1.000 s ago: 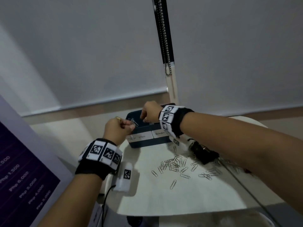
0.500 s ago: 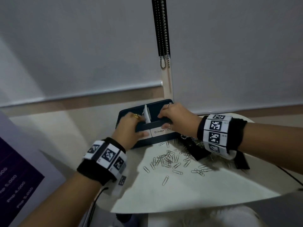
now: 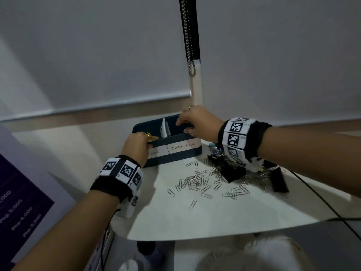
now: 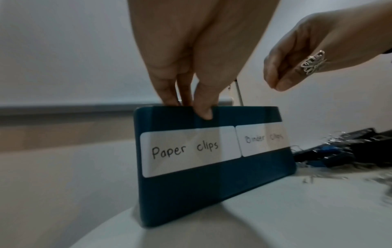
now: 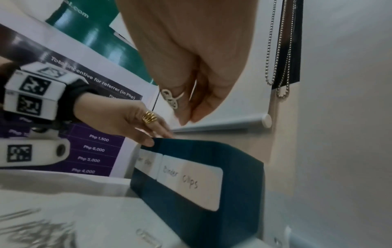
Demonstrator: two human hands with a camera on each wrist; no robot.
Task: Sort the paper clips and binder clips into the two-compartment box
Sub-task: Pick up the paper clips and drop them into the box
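The dark blue two-compartment box (image 3: 183,153) stands at the back of the white table, labelled "Paper clips" on the left and "Binder clips" on the right, with a white divider (image 3: 165,128) between. My left hand (image 3: 153,142) pinches the front rim above the paper-clips label (image 4: 186,107), thumb outside. My right hand (image 3: 183,122) hovers just over the binder-clips side (image 4: 280,80), fingertips bunched against the thumb (image 5: 186,119), nothing visible in them. Loose silver paper clips (image 3: 197,180) lie in front of the box. Black binder clips (image 3: 232,171) are piled under my right wrist.
A purple printed board (image 3: 19,202) stands at the left. Behind the box a blind's bead chain (image 3: 188,36) hangs. A thin black cable (image 3: 322,200) runs along the table's right side. The table's rounded front edge (image 3: 195,237) is near me.
A second ago my left hand held a paper clip by the box. Then both hands took the front rim. Now my right hand has lifted off it; the left still grips.
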